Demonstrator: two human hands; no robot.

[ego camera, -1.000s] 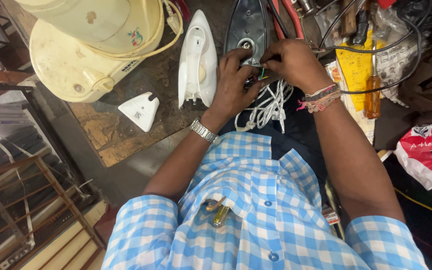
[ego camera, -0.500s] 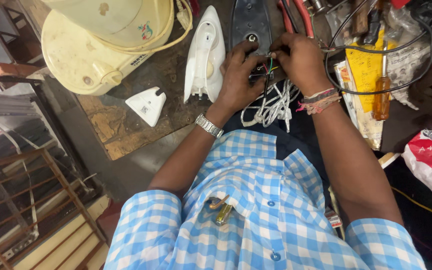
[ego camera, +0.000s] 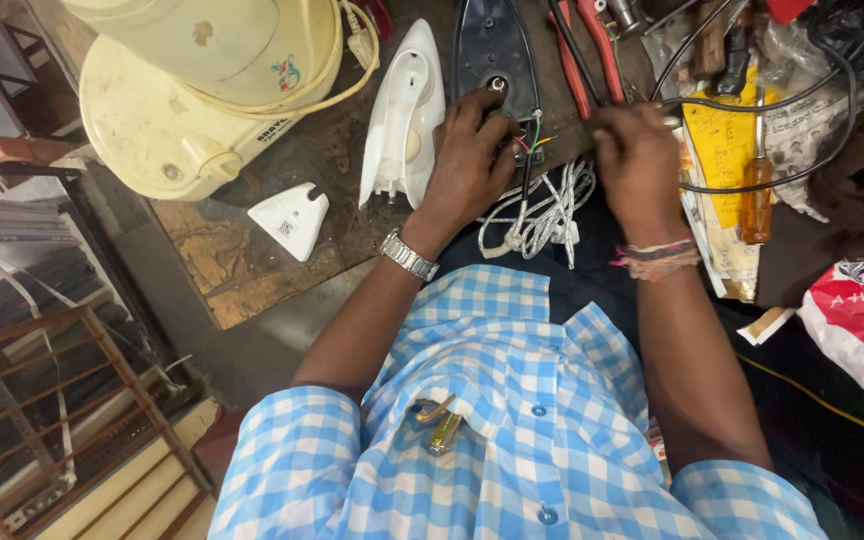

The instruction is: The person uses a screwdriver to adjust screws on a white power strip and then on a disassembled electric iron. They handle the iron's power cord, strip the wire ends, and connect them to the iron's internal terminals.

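Note:
A dark iron base [ego camera: 497,45] lies on the worn workbench with its pointed end away from me. My left hand [ego camera: 470,155], a metal watch on its wrist, grips the base's rear end, fingertips beside a round fitting. Short red, green and yellow wires [ego camera: 532,135] stick out from that end, just right of the left hand. A white cord [ego camera: 544,212] lies bundled below them. My right hand [ego camera: 637,165] is to the right of the wires, knuckles up, fingers curled down onto the bench among the tools. What is under those fingers is hidden.
A white iron cover [ego camera: 402,110] lies left of the base, with a small white triangular piece [ego camera: 292,215] nearer the bench edge. Cream round appliances [ego camera: 182,100] fill the far left. Red pliers [ego camera: 592,45], an amber-handled screwdriver [ego camera: 755,195], yellow paper [ego camera: 722,140] and black cables lie right.
My right hand has left the wires at the iron's rear and moved right toward the tools. My left hand stays on the base.

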